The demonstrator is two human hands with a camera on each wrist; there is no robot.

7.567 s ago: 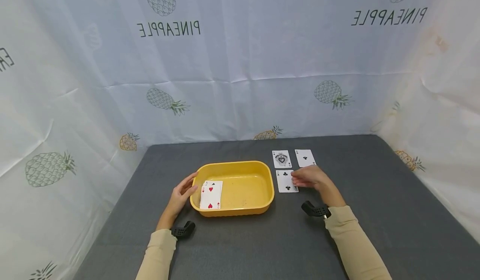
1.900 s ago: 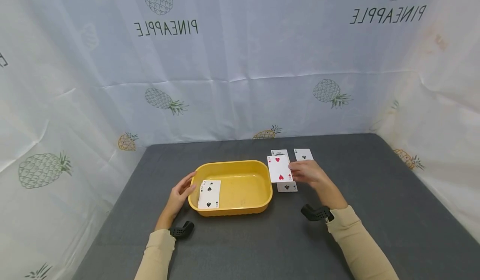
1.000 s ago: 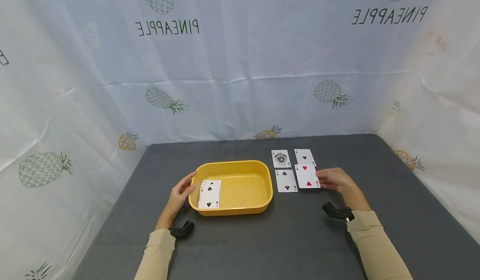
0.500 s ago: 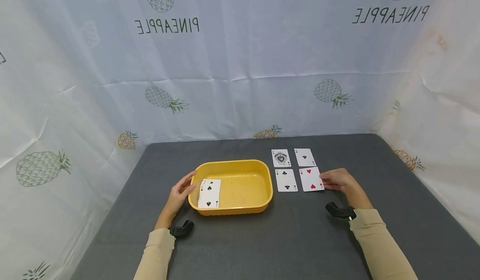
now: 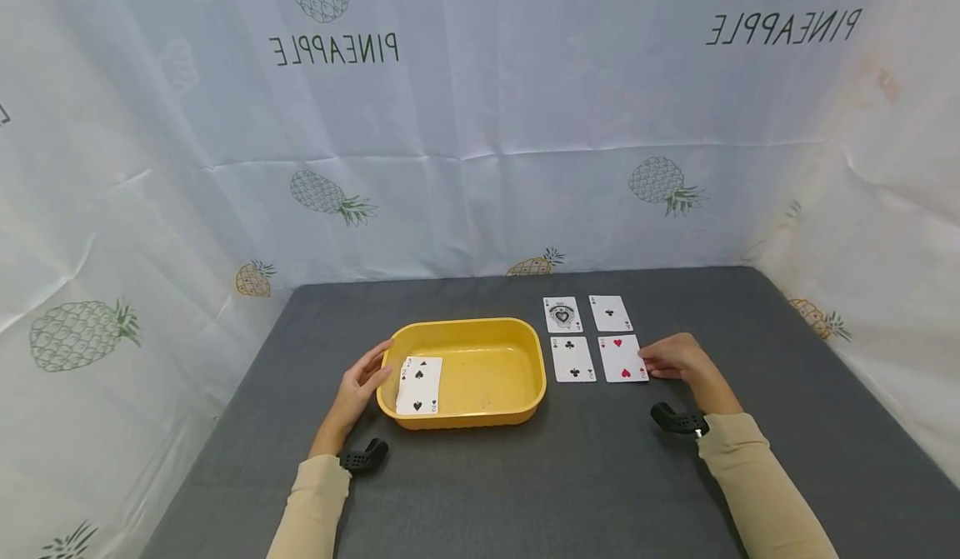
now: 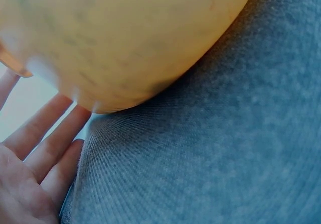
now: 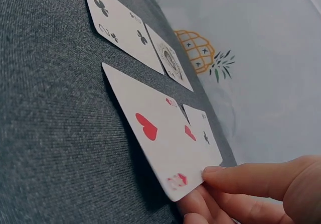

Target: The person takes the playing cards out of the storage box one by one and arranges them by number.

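Note:
My right hand [image 5: 681, 357] pinches the right edge of a two of hearts playing card [image 5: 622, 359], thumb on top and fingers beneath in the right wrist view. To its left lies a two of clubs [image 5: 573, 361]; behind are an ace of spades [image 5: 562, 315] and an ace of clubs [image 5: 611, 314], completing two rows. My left hand [image 5: 358, 388] holds the left end of a yellow plastic tub [image 5: 491, 419], thumb over the rim and fingers along the outside wall [image 6: 130, 43]. Inside the tub's left end is a small stack of cards, a two of spades [image 5: 420, 386] on top.
Dark grey cloth [image 5: 480, 492] covers the table. White pineapple-print curtains [image 5: 480, 142] hang behind and at both sides, close behind the back row of cards. Black wrist cameras [image 5: 675, 419] sit at both cuffs.
My right hand took the two of hearts off the tub's stack, uncovering the two of spades, and brought it right and down beside the two of clubs. My left hand stayed at the tub.

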